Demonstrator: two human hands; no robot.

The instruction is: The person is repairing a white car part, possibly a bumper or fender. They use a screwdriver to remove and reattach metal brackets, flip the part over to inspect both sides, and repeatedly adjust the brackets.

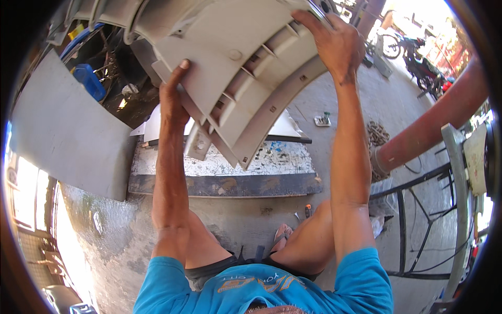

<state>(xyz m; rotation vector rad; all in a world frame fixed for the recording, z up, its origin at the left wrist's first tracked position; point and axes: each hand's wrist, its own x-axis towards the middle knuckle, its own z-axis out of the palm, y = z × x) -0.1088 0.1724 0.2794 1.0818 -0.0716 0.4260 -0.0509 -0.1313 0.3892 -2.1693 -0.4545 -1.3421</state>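
Raised in front of me is a large light-grey moulded panel [209, 57] with ribs, slots and a curved edge. My left hand [175, 97] grips its left edge, the thumb lying on the face and the other fingers hidden behind. At the upper right, my right hand [337, 47] is closed round the far edge, with part of its grip out of sight. The panel is tilted above a low, paint-stained white platform [225, 167]. Its lower corner overlaps the platform in the picture; I cannot tell whether they touch.
A smooth grey sheet [68, 125] stands at the left, near a blue jug [90, 81]. To the right are a red post [434, 120], a heap of chain [377, 133] and a black metal frame [413, 225]. An orange-and-black tool [308, 210] lies by my foot. A motorcycle [421, 63] stands farther back.
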